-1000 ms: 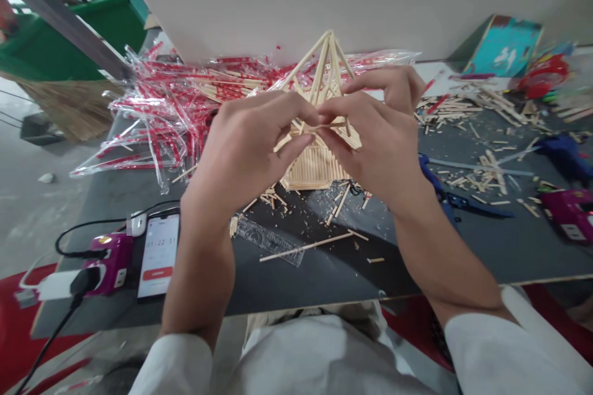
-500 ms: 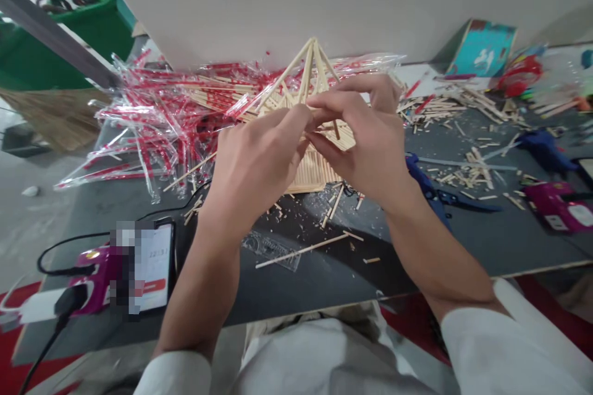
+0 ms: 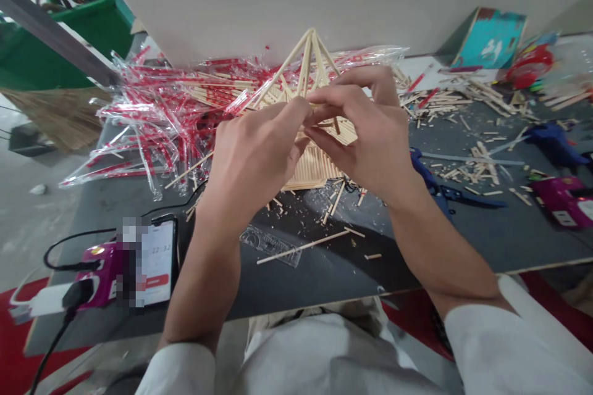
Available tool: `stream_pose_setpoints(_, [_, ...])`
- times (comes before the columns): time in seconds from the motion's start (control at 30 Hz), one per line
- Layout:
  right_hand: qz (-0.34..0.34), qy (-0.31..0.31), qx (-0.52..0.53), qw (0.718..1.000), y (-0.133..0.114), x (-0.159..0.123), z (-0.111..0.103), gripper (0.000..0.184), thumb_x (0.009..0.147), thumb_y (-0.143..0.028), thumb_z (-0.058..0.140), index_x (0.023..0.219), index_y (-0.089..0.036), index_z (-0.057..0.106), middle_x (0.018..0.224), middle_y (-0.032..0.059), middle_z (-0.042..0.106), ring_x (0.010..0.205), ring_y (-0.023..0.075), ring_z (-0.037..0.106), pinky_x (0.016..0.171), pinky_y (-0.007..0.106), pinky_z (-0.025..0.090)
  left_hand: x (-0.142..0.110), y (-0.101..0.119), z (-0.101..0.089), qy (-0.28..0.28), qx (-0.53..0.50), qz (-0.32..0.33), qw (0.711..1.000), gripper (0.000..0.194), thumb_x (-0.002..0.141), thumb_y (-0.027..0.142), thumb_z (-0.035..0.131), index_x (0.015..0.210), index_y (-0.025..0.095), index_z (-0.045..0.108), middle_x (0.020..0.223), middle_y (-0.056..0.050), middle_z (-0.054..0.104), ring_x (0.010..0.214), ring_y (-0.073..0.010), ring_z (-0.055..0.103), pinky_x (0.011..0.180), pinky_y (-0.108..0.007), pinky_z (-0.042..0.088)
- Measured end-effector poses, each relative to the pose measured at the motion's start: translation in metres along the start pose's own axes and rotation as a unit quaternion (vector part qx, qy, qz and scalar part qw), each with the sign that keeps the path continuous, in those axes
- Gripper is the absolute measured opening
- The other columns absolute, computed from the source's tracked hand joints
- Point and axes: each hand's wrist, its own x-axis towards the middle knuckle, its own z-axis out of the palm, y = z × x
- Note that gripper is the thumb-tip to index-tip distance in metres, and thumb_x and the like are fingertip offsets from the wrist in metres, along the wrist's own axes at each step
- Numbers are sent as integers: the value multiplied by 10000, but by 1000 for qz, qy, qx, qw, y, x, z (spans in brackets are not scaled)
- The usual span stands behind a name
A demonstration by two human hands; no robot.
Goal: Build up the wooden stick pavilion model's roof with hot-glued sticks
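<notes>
A model built of thin bamboo sticks (image 3: pixel 311 171) stands in front of me, with a tight-ribbed base and a peaked frame of struts above. My left hand (image 3: pixel 259 151) is closed at its near side, thumb and fingertips pinched together. From the right, my right hand (image 3: pixel 373 136) meets it, its thumb and forefinger also pinched at the same spot and its other fingers bent. What the fingertips hold is hidden between them. Part of the model lies behind both hands.
Red-printed plastic wrappers with sticks (image 3: pixel 185 111) are heaped at the left. Blue pliers (image 3: pixel 445 194), a blue glue gun (image 3: pixel 553 142) and cut stick pieces lie at the right. A phone (image 3: pixel 160 259) and a purple power socket (image 3: pixel 99 271) with cables sit front left.
The view has shifted slightly. Both hands stay pinched together at the stick model, with hardly any movement of the fingers.
</notes>
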Motion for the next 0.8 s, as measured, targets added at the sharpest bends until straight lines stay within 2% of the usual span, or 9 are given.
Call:
stream_pose_setpoints(0.23, [4, -9, -10, 1000, -2, 1, -2, 262, 1033, -215, 621, 1290, -257, 646, 1052, 40, 776, 1256, 238, 606, 1037, 425, 565, -2, 5, 4, 9, 17, -6, 1000, 172, 979, 174, 619, 1134, 239, 654, 927, -8, 715, 757, -154, 622, 648, -311, 376])
stream_pose_setpoints(0.47, [23, -29, 2, 999, 0, 1, -2, 253, 1056, -263, 577, 1294, -292, 657, 1058, 60, 763, 1270, 271, 607, 1037, 473, 551, -1, 9, 6, 11, 85, -10, 996, 165, 1010, 178, 551, 1137, 237, 636, 928, -21, 729, 721, -151, 619, 597, -302, 366])
stream_pose_setpoints(0.63, [27, -39, -4, 999, 1, 1, -1, 278, 1052, -285, 584, 1324, -293, 643, 1086, 74, 747, 1274, 287, 601, 1053, 512, 550, -2, 9, 8, 3, 57, -30, 998, 154, 1013, 191, 556, 1130, 253, 634, 954, -32, 732, 759, -164, 640, 665, -305, 419])
stream_pose_setpoints(0.8, [18, -44, -21, 999, 1, 1, -2, 263, 1076, -294, 541, 1321, -277, 635, 1087, 77, 726, 1268, 269, 611, 1051, 474, 557, -2, 9, 9, -3, 18, -52, 998, 150, 1024, 227, 544, 1140, 273, 627, 984, -35, 727, 856, -181, 677, 766, -308, 480])
